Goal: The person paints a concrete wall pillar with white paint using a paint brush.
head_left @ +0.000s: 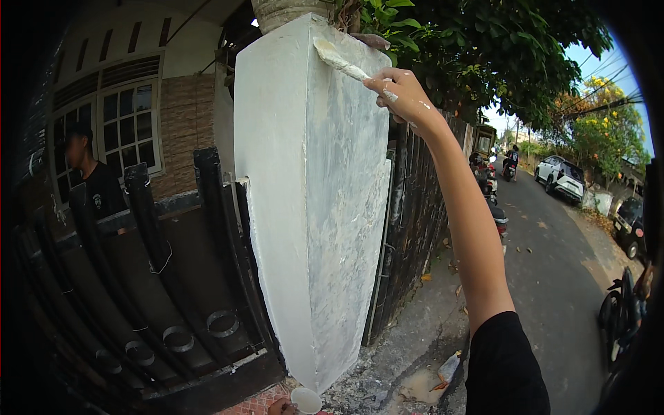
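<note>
My right hand (402, 98), spotted with white paint, is closed round the handle of a paint-caked brush (340, 63). The bristles touch the upper part of the pillar's right face, just beside its front corner. The concrete pillar (273, 152) is an even white on its left face; the right face shows patchy grey through a thin white. Low at the bottom edge, my left hand (281, 407) grips a small round cup (306, 400) with something white in it. Most of that hand is cut off by the frame.
A black slatted gate (142, 207) adjoins the pillar's left, with a person (97, 173) behind it. Along the right runs a dark fence (422, 207). A plant pot (280, 12) tops the pillar. Beyond lies a road (546, 277) with a white car (560, 176) and motorbikes (622, 311).
</note>
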{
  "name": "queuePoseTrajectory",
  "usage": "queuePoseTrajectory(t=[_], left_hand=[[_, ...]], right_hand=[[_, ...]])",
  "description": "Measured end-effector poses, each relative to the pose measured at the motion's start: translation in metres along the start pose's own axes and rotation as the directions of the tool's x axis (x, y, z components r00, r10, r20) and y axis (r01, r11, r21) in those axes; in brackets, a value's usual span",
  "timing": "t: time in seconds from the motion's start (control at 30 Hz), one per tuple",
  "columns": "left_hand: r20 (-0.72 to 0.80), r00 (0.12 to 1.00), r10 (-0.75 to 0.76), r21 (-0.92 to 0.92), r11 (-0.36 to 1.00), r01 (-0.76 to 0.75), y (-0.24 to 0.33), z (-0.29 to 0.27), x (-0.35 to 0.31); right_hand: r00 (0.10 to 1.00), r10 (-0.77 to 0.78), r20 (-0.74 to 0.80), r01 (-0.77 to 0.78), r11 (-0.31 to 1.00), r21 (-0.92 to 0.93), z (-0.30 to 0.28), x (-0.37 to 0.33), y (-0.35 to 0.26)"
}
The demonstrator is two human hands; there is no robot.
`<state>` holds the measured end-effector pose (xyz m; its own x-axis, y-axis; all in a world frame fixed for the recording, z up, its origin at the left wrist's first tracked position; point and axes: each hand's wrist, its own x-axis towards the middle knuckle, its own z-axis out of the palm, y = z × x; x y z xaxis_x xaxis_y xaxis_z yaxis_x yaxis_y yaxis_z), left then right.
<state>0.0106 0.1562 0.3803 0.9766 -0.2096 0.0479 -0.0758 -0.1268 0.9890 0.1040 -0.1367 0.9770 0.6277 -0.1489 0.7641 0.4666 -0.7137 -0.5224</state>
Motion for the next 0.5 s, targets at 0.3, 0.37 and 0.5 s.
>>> queuePoseTrajectory(t=[0.3, 0.37, 0.5], left_hand=[[-0.057, 0.998, 0.006, -0.036, 0.999, -0.008, 0.036, 0.0, -0.017], [-0.028, 0.999, 0.017, 0.021, 1.0, -0.017, 0.026, 0.001, -0.014], [-0.025, 1.0, 0.008, 0.054, 0.998, -0.007, 0.011, 0.007, -0.008]], right_hand=[[0.995, 0.086, 0.055, -0.081, 0.993, -0.086, -0.036, -0.046, 0.014], [0.998, 0.016, -0.056, -0.019, 0.999, -0.049, -0.043, -0.029, 0.009], [0.974, -0.212, -0.074, 0.184, 0.944, -0.273, -0.024, 0.008, 0.031]])
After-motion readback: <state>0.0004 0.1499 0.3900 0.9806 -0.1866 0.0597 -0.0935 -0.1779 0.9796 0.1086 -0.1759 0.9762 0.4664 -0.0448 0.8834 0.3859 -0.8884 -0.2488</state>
